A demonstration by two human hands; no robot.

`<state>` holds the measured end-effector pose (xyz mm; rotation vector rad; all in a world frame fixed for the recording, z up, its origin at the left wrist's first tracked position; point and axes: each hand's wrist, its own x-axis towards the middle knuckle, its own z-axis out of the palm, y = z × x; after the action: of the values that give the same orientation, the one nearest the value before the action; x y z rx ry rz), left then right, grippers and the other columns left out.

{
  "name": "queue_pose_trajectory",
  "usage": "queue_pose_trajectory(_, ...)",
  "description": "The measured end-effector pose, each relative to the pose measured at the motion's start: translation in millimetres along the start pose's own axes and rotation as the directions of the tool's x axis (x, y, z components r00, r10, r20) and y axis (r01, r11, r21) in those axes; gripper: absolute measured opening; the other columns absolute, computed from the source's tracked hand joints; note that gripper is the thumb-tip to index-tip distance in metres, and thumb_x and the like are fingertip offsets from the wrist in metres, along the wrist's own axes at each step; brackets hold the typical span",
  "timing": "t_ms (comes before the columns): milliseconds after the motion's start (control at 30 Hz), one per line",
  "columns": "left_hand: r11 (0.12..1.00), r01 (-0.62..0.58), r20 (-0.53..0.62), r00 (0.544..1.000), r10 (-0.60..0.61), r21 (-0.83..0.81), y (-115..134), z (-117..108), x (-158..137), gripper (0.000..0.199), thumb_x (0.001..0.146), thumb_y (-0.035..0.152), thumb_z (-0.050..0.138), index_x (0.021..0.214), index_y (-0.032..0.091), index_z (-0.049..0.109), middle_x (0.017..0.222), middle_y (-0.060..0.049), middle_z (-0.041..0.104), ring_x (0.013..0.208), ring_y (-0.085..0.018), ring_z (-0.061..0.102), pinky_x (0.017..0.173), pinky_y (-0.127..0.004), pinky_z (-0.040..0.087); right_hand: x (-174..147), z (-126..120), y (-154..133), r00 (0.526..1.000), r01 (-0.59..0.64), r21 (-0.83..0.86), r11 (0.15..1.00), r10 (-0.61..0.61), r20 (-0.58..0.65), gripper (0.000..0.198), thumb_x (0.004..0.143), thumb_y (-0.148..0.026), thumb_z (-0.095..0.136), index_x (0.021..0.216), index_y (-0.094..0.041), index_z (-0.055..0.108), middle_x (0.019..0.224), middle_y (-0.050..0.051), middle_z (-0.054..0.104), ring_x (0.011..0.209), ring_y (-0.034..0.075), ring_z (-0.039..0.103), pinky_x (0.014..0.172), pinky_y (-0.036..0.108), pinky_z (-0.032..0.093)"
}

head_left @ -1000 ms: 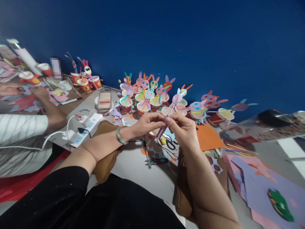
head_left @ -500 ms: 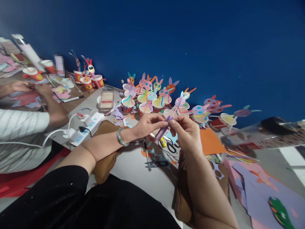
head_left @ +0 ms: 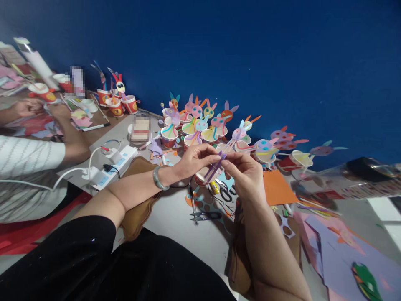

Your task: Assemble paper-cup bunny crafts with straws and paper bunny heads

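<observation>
Above the table, my left hand (head_left: 194,164) and my right hand (head_left: 246,174) meet at a few narrow purple strips (head_left: 213,170). Both pinch the strips at their upper end between thumb and fingers, and the loose ends hang down to the left. Whether they are paper cannot be told. Just behind the strips stands a paper cup (head_left: 200,179), partly covered. Under my hands lie black-handled scissors (head_left: 228,194), a yellow object (head_left: 214,187), a pen (head_left: 193,200) and dark thread snips (head_left: 205,216).
Paper cups with rabbit-like paper heads (head_left: 202,123) line the blue wall (head_left: 200,50). A power strip (head_left: 117,167) with cables lies left. Orange paper (head_left: 278,187), purple sheets (head_left: 347,255) and a large clear bottle (head_left: 347,182) are right. At far left, a person's hands (head_left: 29,108) work over paper pieces.
My hands stay together at the purple strips, with only slight finger movement. The strips hang a little steeper. The other person's hands have shifted slightly; the whole view has moved a little.
</observation>
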<state>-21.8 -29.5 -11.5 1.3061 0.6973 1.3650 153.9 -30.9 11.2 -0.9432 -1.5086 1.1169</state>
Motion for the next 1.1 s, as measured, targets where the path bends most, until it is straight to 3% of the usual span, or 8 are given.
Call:
queue_pose_trajectory(200, 0.999, -0.031, -0.027, 0.999, 0.031, 0.021, 1, -1, 1, 0.042, 0.076, 0.051, 0.089, 0.085, 0.016, 0.069, 0.08, 0.001, 0.068, 0.075, -0.009, 0.063, 0.071, -0.024, 0.052, 0, 3, 1, 1.0, 0.005, -0.077, 0.997, -0.003, 0.017, 0.048, 0.064, -0.057, 0.096, 0.076, -0.02, 0.066, 0.062, -0.003, 0.063, 0.047, 0.008, 0.05, 0.044, 0.023, 0.042)
queue_pose_trajectory(533, 0.941, 0.258, 0.093, 0.966, -0.243, -0.219, 0, -2, 0, 0.045, 0.076, 0.053, 0.088, 0.085, 0.015, 0.065, 0.079, -0.001, 0.069, 0.071, -0.011, 0.065, 0.068, -0.027, 0.051, 1, 4, 0, 0.994, -0.085, 0.0, 0.996, 0.085, 0.076, 0.051, 0.064, -0.062, 0.094, 0.072, -0.021, 0.065, 0.052, -0.005, 0.055, 0.043, 0.008, 0.047, 0.041, 0.023, 0.04)
queue_pose_trajectory(700, 0.985, 0.161, 0.064, 0.986, -0.157, -0.06, 2, -7, 5, 0.045, 0.074, 0.052, 0.09, 0.082, 0.014, 0.067, 0.069, 0.002, 0.065, 0.061, -0.007, 0.058, 0.061, -0.024, 0.046, 1, 4, 1, 0.997, -0.062, -0.05, 0.997, 0.064, 0.047, 0.05, 0.066, -0.061, 0.093, 0.073, -0.021, 0.066, 0.056, -0.004, 0.059, 0.044, 0.009, 0.047, 0.042, 0.024, 0.041)
queue_pose_trajectory(833, 0.993, 0.114, 0.017, 0.993, -0.114, 0.016, 6, -8, 5, 0.048, 0.073, 0.057, 0.089, 0.079, 0.015, 0.067, 0.062, 0.004, 0.06, 0.055, -0.005, 0.053, 0.052, -0.022, 0.038, 0, 4, 1, 0.993, -0.072, -0.085, 0.994, 0.08, 0.091, 0.047, 0.068, -0.06, 0.092, 0.072, -0.02, 0.067, 0.057, -0.003, 0.059, 0.047, 0.008, 0.046, 0.043, 0.023, 0.039)
queue_pose_trajectory(1100, 0.937, 0.287, 0.118, 0.956, -0.268, -0.201, 8, -11, 7, 0.054, 0.063, 0.058, 0.096, 0.069, 0.014, 0.064, 0.057, 0.004, 0.058, 0.049, -0.004, 0.049, 0.047, -0.021, 0.031, 0, 3, 3, 0.974, -0.145, 0.012, 0.989, 0.141, 0.18, 0.046, 0.066, -0.06, 0.093, 0.073, -0.021, 0.07, 0.058, -0.003, 0.061, 0.047, 0.009, 0.049, 0.045, 0.024, 0.042)
